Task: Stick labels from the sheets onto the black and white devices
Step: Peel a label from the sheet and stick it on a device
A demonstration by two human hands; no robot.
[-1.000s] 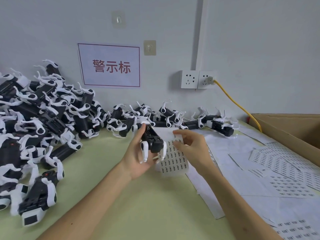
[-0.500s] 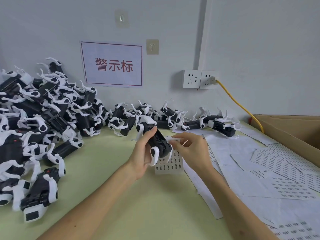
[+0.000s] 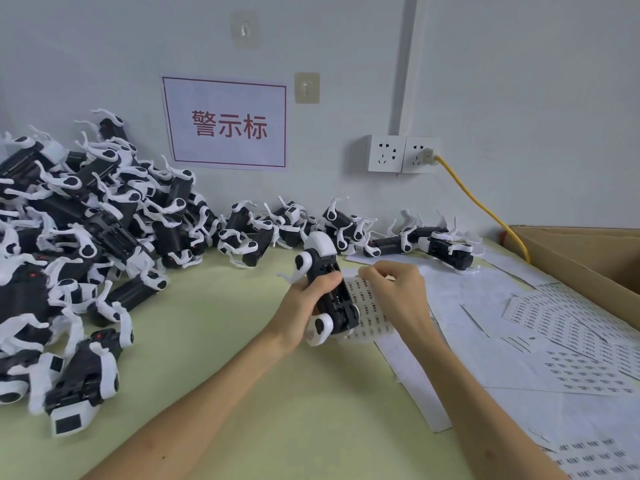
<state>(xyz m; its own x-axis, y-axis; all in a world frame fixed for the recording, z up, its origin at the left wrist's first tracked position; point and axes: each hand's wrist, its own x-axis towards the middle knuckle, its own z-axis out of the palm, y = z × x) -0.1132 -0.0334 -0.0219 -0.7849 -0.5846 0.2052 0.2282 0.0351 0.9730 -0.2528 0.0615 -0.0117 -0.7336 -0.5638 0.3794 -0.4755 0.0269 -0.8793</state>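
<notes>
Behind the pale green counter [image 3: 207, 323], a white wall sign [image 3: 225, 123] was printed in red with 警示标. One black and white device [image 3: 337, 296] was held tilted above the counter, gripped by the left hand [image 3: 301, 310] with the thumb curled across its black body. A label sheet [image 3: 369, 303], printed with rows of codes too small to be read, lay just behind it and was pinched at its upper edge by the curled fingers [image 3: 375, 271] of the right hand [image 3: 401, 296].

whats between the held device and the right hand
A label sheet, its printed rows showing in the gap between the device and the right hand; head view.
</notes>
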